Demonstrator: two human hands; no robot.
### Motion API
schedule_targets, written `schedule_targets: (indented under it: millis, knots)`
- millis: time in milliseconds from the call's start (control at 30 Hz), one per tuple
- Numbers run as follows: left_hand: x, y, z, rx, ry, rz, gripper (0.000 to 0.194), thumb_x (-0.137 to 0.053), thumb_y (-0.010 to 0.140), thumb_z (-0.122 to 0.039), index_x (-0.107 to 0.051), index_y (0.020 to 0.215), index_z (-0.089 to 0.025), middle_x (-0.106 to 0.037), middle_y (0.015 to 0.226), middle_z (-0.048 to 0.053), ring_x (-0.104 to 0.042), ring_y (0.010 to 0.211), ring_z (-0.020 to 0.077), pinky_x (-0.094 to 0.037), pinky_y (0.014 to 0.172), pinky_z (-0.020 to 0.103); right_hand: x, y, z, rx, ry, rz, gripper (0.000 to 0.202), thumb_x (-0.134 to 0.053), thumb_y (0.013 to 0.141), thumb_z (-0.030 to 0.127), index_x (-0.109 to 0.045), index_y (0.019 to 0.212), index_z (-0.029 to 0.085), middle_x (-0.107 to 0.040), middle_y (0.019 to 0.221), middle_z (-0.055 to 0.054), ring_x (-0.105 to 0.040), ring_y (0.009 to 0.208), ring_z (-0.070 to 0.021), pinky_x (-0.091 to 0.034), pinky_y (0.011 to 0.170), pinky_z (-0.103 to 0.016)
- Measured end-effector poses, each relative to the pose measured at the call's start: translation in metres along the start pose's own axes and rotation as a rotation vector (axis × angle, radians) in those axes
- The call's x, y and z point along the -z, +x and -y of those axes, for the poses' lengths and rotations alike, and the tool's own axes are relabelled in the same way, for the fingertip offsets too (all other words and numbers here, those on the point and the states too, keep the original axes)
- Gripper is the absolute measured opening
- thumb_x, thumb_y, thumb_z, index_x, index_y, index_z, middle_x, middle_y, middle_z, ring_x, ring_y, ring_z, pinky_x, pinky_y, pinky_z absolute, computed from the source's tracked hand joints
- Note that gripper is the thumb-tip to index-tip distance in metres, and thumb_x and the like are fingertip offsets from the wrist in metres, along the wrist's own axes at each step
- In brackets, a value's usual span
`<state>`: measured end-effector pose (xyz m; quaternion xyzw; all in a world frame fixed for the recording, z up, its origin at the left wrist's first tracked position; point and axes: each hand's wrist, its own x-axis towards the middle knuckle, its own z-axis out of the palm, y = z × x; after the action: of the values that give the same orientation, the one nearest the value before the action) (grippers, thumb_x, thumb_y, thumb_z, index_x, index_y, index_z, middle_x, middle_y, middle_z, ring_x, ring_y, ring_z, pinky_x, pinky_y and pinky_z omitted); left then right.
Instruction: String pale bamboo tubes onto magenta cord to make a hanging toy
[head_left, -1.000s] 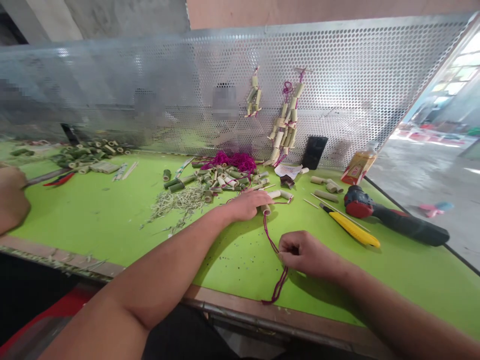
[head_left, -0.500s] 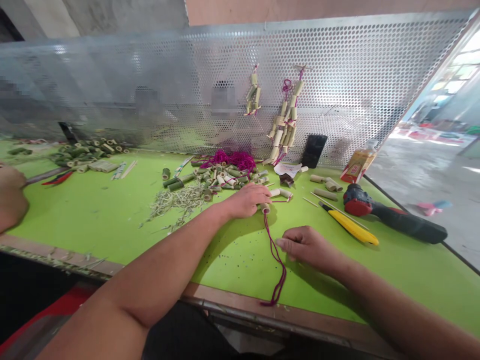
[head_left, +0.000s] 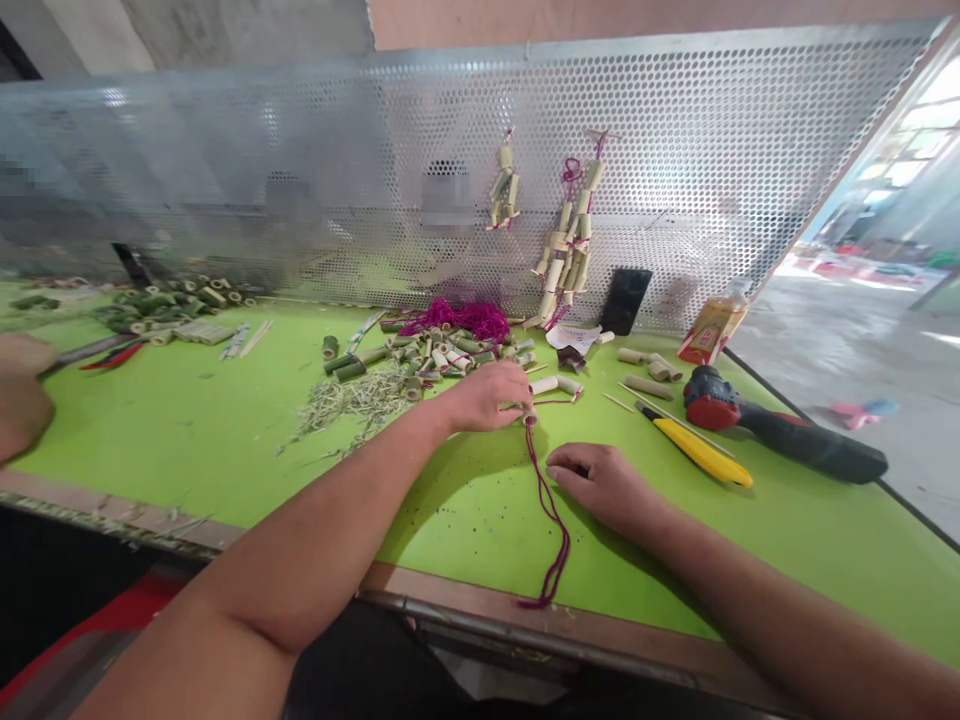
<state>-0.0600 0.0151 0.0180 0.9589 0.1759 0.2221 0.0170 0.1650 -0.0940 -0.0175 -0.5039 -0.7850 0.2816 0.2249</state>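
Observation:
My left hand [head_left: 491, 395] has its fingers closed on a short bamboo tube [head_left: 531, 418] at the middle of the green table. From the tube's open end a doubled purple cord [head_left: 551, 510] trails toward the front edge. Two pale tubes [head_left: 544, 385] joined by cord lie just beyond my fingers. My right hand [head_left: 592, 478] rests on the table right of the cord, fingers curled but apart from the thumb, holding nothing visible. Bamboo figures [head_left: 574, 240] strung with purple cord hang on the perforated metal panel.
Cut bamboo tubes [head_left: 371, 355], shavings [head_left: 356, 400] and purple yarn [head_left: 465, 318] lie left of centre. At right are a yellow cutter [head_left: 701, 450], a power tool [head_left: 787, 435], a carton [head_left: 712, 328] and a phone [head_left: 627, 300]. Another person's hand [head_left: 22, 395] is at far left.
My left hand has drawn its fingers in closer around the tube. The thumb and fingers of my right hand have parted slightly, and that hand has shifted a little up and left.

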Motion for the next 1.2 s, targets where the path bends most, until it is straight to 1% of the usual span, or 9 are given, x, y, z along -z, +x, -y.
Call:
schedule_targets:
  millis: [133,333,433,533,700,800,900,1033,1200]
  knots:
    - [-0.001,-0.001,0.005,-0.016,0.025,0.043,0.013,-0.064,0.09,-0.02,-0.077,0.092,-0.021,-0.072,0.088,0.006,-0.061,0.085,0.019,-0.046,0.08,0.033,0.001,0.005,-0.001,-0.108,0.122,-0.029,0.028,-0.053,0.083,0.038,-0.071,0.083,0.017,-0.071,0.076,-0.004,-0.06,0.07,-0.0182,-0.043,0.067,-0.03]
    - [-0.009,-0.004,0.011,0.133,0.016,0.008,0.032,-0.055,0.085,-0.005,-0.072,0.108,-0.017,-0.07,0.111,0.01,-0.063,0.1,0.021,-0.05,0.088,0.035,0.006,0.012,0.0,-0.277,0.24,-0.05,0.024,-0.057,0.08,0.036,-0.071,0.085,0.017,-0.067,0.072,-0.002,-0.053,0.061,-0.0143,-0.041,0.061,-0.028]
    - [-0.009,-0.003,0.009,0.171,0.027,0.009,0.034,-0.051,0.083,-0.002,-0.072,0.105,-0.017,-0.07,0.109,0.01,-0.063,0.1,0.022,-0.051,0.088,0.037,0.011,0.019,0.006,-0.306,0.122,0.032,0.022,-0.058,0.082,0.034,-0.072,0.083,0.017,-0.066,0.07,-0.002,-0.051,0.058,-0.0138,-0.038,0.057,-0.027]
    - [-0.009,-0.002,0.009,0.204,0.043,0.006,0.031,-0.05,0.082,-0.002,-0.073,0.098,-0.016,-0.069,0.102,0.01,-0.062,0.098,0.0222,-0.051,0.087,0.038,0.011,0.029,0.016,-0.229,-0.118,0.09,0.025,-0.06,0.085,0.039,-0.073,0.082,0.018,-0.069,0.074,-0.005,-0.055,0.062,-0.0164,-0.037,0.057,-0.028]
    - [-0.012,-0.005,0.016,0.218,0.023,0.048,0.039,-0.052,0.08,-0.002,-0.071,0.109,-0.019,-0.067,0.117,0.009,-0.061,0.108,0.0234,-0.05,0.096,0.04,0.001,0.045,0.026,-0.259,-0.373,0.037,0.04,-0.061,0.083,0.06,-0.07,0.081,0.021,-0.07,0.078,-0.006,-0.057,0.065,-0.0199,-0.032,0.053,-0.03]
    - [-0.014,-0.006,0.017,0.223,0.026,0.09,0.046,-0.051,0.079,0.0,-0.069,0.117,-0.019,-0.064,0.128,0.011,-0.058,0.117,0.025,-0.047,0.102,0.044,-0.004,0.052,0.024,-0.262,-0.356,-0.021,0.026,-0.061,0.085,0.045,-0.067,0.077,0.021,-0.068,0.076,-0.005,-0.055,0.062,-0.0177,-0.031,0.053,-0.029]
    - [-0.014,-0.005,0.015,0.225,0.027,0.113,0.045,-0.05,0.08,0.001,-0.07,0.114,-0.019,-0.065,0.126,0.011,-0.058,0.117,0.0246,-0.046,0.103,0.044,-0.005,0.057,0.018,-0.279,-0.294,-0.052,0.017,-0.057,0.085,0.028,-0.065,0.071,0.02,-0.065,0.069,-0.004,-0.051,0.058,-0.0153,-0.03,0.052,-0.028]
    - [-0.014,-0.005,0.012,0.214,0.027,0.131,0.038,-0.053,0.081,-0.002,-0.071,0.11,-0.02,-0.067,0.121,0.008,-0.059,0.114,0.0238,-0.046,0.104,0.042,-0.003,0.057,0.01,-0.292,-0.213,-0.061,0.015,-0.057,0.081,0.022,-0.063,0.068,0.019,-0.063,0.064,-0.001,-0.051,0.056,-0.0132,-0.032,0.052,-0.026]
    - [-0.014,-0.004,0.01,0.233,0.031,0.161,0.044,-0.055,0.079,-0.003,-0.068,0.117,-0.022,-0.064,0.128,0.008,-0.057,0.121,0.024,-0.046,0.106,0.041,0.004,0.051,0.004,-0.315,0.029,-0.097,0.017,-0.06,0.081,0.02,-0.062,0.064,0.018,-0.058,0.056,0.002,-0.045,0.049,-0.0098,-0.031,0.047,-0.024]
